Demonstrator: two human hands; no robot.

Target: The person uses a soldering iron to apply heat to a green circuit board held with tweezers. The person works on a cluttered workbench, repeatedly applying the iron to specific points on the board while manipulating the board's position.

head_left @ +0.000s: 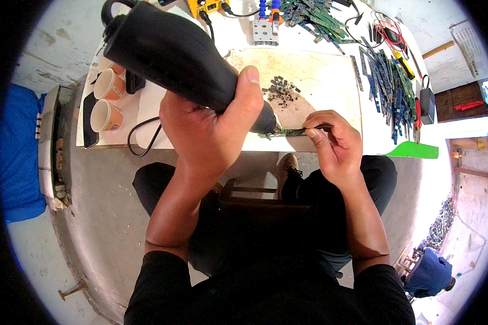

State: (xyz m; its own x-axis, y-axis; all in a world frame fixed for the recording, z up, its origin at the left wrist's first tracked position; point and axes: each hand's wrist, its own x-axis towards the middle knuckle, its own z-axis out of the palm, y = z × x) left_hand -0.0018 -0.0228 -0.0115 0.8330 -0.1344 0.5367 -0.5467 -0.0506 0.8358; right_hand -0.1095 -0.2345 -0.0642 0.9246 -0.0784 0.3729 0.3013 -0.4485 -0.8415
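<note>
The left hand is wrapped firmly round a bulky black handheld tool, whose narrow end points toward four o'clock; just beside that tip, at three o'clock from it, is a slim green circuit strip, over the near edge of a worn tan board; the right hand, farther along at three o'clock, pinches a thin dark piece in line with the strip, though I cannot tell whether it is the strip's own end or a separate tool; near the tip, toward twelve o'clock, small dark chips lie scattered; a pile of circuit strips sits between two and three, paper cups between nine and ten.
</note>
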